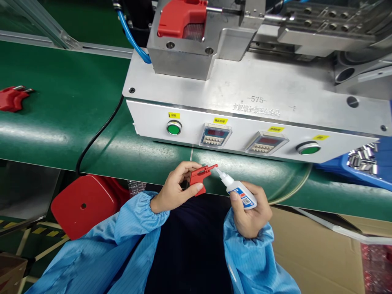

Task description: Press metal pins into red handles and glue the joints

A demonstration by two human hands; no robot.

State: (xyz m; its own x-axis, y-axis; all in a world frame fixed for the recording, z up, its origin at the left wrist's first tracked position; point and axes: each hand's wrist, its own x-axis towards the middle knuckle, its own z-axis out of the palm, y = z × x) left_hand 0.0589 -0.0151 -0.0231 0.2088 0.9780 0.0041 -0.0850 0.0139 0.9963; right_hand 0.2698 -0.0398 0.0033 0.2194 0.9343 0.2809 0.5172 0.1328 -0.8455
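Observation:
My left hand (174,188) is closed on a small red plastic part (199,178), held just in front of the green belt's near edge. My right hand (252,210) grips a small white glue bottle (240,194) with a red and blue label. The bottle's nozzle tip touches the thin arm at the top right of the red part. Both arms wear light blue sleeves.
A metal press fixture (251,90) marked 575 stands on the green conveyor belt (67,118), with two green buttons (174,128) and two timers. A red part (180,18) sits in its jig. Another red part (12,98) lies far left. Blue bin of metal clips (364,161) at right; red stool (85,204), cardboard box (318,253) below.

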